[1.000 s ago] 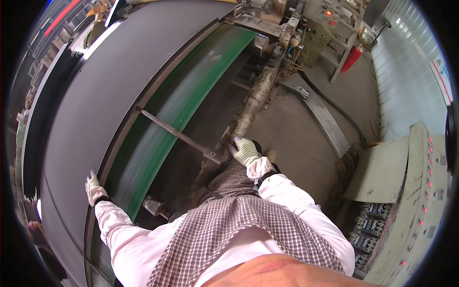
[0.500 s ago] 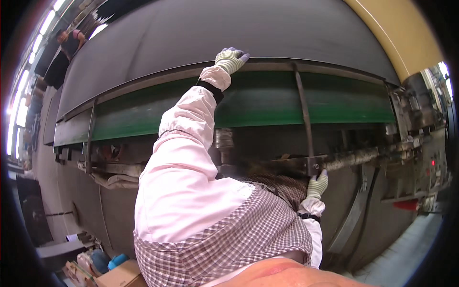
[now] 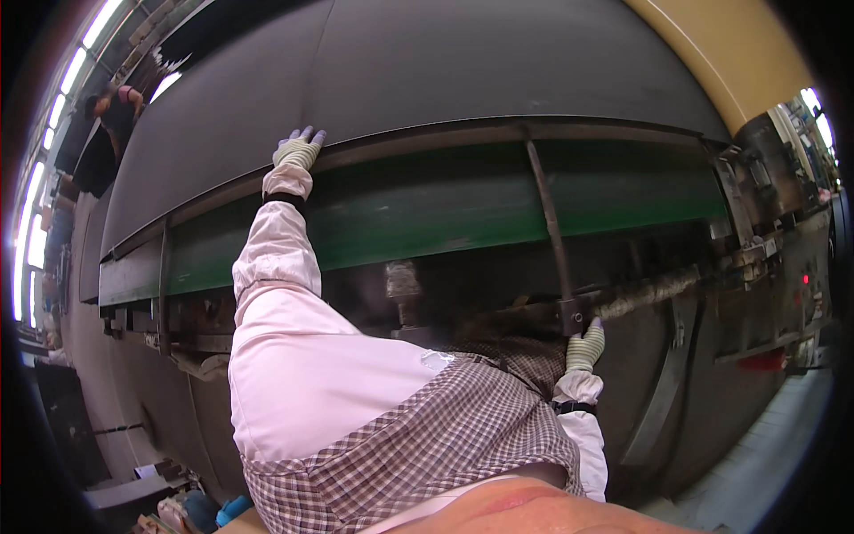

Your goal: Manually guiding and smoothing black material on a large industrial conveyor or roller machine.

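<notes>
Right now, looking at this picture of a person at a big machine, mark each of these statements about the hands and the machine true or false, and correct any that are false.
1. The left hand rests on the edge of the dark sheet. True.
2. Both hands are bare. False: both wear light knitted gloves.
3. The right hand is by the bracket at the lower end of the thin metal bar. True.
4. The belt under the dark sheet is red. False: it is green.
5. The right hand holds a hammer. False: no tool shows in it.
</notes>
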`<state>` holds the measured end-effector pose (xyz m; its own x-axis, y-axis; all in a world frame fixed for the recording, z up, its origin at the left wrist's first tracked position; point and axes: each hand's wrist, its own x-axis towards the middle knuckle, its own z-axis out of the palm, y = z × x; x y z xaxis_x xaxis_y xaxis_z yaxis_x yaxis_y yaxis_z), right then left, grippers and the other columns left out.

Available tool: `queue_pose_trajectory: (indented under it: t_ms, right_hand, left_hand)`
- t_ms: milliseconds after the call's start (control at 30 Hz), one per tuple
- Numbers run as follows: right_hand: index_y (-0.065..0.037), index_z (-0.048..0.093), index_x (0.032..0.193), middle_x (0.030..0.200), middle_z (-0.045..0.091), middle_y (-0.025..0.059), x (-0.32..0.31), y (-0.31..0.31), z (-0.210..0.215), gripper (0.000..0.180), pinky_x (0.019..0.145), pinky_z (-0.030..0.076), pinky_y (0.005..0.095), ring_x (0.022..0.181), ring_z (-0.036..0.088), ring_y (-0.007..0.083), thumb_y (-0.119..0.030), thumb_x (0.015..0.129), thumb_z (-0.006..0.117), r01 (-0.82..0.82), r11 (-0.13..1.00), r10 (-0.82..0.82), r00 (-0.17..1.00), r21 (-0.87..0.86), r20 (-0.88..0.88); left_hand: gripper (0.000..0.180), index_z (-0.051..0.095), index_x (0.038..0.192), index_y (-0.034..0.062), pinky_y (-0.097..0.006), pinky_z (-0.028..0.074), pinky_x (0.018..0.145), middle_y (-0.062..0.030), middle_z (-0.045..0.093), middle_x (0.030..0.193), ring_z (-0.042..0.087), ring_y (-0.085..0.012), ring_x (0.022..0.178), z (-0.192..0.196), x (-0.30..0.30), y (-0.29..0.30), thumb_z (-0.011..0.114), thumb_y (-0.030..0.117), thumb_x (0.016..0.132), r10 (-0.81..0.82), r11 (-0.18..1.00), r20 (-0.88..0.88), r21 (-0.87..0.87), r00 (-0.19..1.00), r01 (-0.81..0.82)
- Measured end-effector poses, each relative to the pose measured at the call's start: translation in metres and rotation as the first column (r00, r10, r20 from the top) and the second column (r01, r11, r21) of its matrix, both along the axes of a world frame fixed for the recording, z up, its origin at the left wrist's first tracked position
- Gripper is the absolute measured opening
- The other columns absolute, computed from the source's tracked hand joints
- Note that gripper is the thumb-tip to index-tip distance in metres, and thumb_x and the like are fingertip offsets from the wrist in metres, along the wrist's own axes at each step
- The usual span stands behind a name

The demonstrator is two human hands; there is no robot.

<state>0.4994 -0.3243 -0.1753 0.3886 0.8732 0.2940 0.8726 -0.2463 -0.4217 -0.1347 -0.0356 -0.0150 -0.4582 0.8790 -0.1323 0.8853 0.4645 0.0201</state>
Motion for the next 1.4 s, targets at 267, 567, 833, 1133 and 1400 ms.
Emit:
queue_pose_trajectory:
  t_ms: [267, 567, 833, 1133, 1400]
  right_hand:
    - [-0.004, 0.060, 0.088, 0.074, 0.060, 0.0210, -0.007, 0.005, 0.022, 0.023, 0.065, 0.046, 0.0523, 0.071, 0.059, 0.0414, -0.025, 0.079, 0.064, -0.066, 0.997, 0.067, 0.997, 0.042, -0.027]
    - [-0.004, 0.060, 0.089, 0.077, 0.064, 0.0213, -0.009, 0.007, 0.040, 0.028, 0.069, 0.049, 0.0486, 0.074, 0.062, 0.0399, -0.030, 0.080, 0.063, -0.052, 0.999, 0.049, 0.984, -0.013, -0.172]
    - [-0.003, 0.061, 0.094, 0.083, 0.065, 0.0215, -0.012, 0.004, 0.065, 0.028, 0.073, 0.050, 0.0462, 0.080, 0.063, 0.0396, -0.027, 0.081, 0.064, -0.060, 0.995, 0.038, 0.971, -0.083, -0.238]
    - [-0.005, 0.060, 0.089, 0.081, 0.063, 0.0213, -0.011, 0.001, 0.053, 0.025, 0.070, 0.048, 0.0491, 0.077, 0.060, 0.0413, -0.028, 0.081, 0.062, -0.055, 0.998, 0.057, 0.985, 0.019, -0.161]
    - [-0.004, 0.061, 0.090, 0.084, 0.065, 0.0206, -0.014, 0.006, 0.040, 0.023, 0.073, 0.049, 0.0491, 0.080, 0.062, 0.0399, -0.025, 0.080, 0.063, 0.008, 0.997, -0.018, 0.991, -0.075, -0.135]
  left_hand:
    - [0.062, 0.043, 0.141, 0.0154, -0.043, 0.028, 0.110, -0.0088, 0.037, 0.149, 0.037, -0.0283, 0.135, -0.028, 0.099, 0.053, 0.028, 0.054, 0.095, -0.364, 0.928, -0.179, 0.016, 0.914, 0.373]
    - [0.072, 0.056, 0.127, 0.0079, -0.044, 0.039, 0.102, -0.0156, 0.056, 0.129, 0.052, -0.0332, 0.121, 0.023, 0.263, 0.095, 0.021, 0.061, 0.094, -0.425, 0.905, -0.133, -0.100, 0.895, 0.414]
    - [0.069, 0.052, 0.132, 0.0114, -0.042, 0.038, 0.104, -0.0163, 0.055, 0.131, 0.049, -0.0320, 0.124, 0.024, 0.348, 0.122, 0.026, 0.063, 0.094, -0.626, 0.779, 0.043, 0.072, 0.779, 0.622]
    - [0.071, 0.035, 0.145, 0.0173, -0.043, 0.024, 0.113, -0.0171, 0.036, 0.147, 0.029, -0.0338, 0.138, -0.018, 0.123, 0.093, 0.040, 0.062, 0.091, -0.257, 0.911, 0.042, 0.344, 0.965, 0.228]
    - [0.059, 0.056, 0.129, 0.0129, -0.042, 0.037, 0.104, -0.0157, 0.055, 0.130, 0.050, -0.0324, 0.122, -0.005, 0.005, -0.002, 0.038, 0.055, 0.092, -0.235, 0.940, 0.002, 0.257, 0.972, 0.226]
